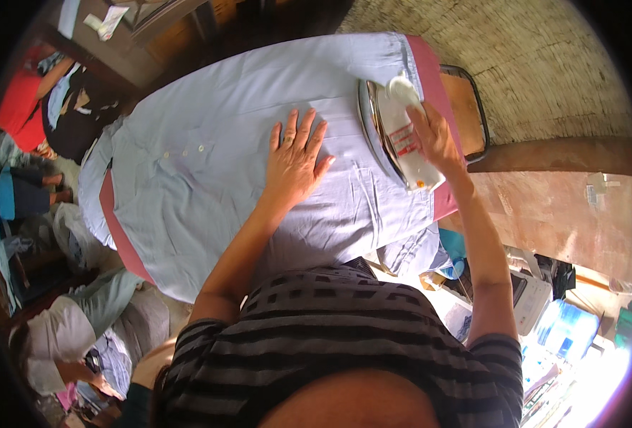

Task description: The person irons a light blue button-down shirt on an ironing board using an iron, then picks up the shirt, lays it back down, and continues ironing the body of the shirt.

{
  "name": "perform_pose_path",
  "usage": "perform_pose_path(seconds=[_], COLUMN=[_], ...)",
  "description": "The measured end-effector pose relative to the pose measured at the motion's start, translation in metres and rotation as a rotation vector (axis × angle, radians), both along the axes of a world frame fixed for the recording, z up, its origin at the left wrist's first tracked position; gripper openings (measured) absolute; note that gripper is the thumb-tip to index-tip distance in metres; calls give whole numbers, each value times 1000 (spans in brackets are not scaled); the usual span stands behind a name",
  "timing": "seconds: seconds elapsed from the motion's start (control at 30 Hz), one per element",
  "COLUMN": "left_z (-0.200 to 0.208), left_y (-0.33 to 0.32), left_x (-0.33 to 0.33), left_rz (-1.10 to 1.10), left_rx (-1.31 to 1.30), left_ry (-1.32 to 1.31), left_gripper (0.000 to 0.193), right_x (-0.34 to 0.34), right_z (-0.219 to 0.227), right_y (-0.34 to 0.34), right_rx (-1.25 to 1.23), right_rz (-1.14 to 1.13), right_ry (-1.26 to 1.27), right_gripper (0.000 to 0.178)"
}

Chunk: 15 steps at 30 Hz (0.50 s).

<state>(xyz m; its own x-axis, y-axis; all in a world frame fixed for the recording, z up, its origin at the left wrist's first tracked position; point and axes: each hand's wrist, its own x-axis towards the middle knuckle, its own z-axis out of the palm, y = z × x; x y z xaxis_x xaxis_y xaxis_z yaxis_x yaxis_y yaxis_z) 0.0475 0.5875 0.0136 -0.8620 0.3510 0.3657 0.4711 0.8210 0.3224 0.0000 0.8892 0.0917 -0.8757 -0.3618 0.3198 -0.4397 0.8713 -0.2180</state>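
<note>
A light blue button-up shirt (216, 135) lies spread over an ironing board with a dark red cover (430, 78). My left hand (294, 158) rests flat on the cloth near the middle, fingers stretched apart. Toward the board's right end, my right hand (436, 139) grips the handle of a white clothes iron (394, 121). The iron is tipped on its side edge, its metal soleplate facing left toward my left hand. Small buttons (201, 148) show on the shirt's left part. Part of the shirt hangs over the near edge at the right.
Beyond the board's right end is its metal frame (485, 114), against a woven wall (530, 57). Several people sit or stand at the left, one in a red top (23, 107), among heaps of clothes. A white appliance (533, 303) and a blue container (566, 328) stand lower right.
</note>
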Motion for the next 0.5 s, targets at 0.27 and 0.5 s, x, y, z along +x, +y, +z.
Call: perform_pose_path(seconds=[0.27,0.5], left_z=[13,13], left_y=[2,4], left_x=[-2,-3], left_rz=[13,37], left_rx=[12,-34], left_ry=[-65,-65], left_gripper=[63,62], right_x=[92,43], right_z=[14,-7], right_y=[27,20], right_rx=[-738,-63], right_rz=[-747,-157], right_ry=[-788,-58], right_gripper=[45,45])
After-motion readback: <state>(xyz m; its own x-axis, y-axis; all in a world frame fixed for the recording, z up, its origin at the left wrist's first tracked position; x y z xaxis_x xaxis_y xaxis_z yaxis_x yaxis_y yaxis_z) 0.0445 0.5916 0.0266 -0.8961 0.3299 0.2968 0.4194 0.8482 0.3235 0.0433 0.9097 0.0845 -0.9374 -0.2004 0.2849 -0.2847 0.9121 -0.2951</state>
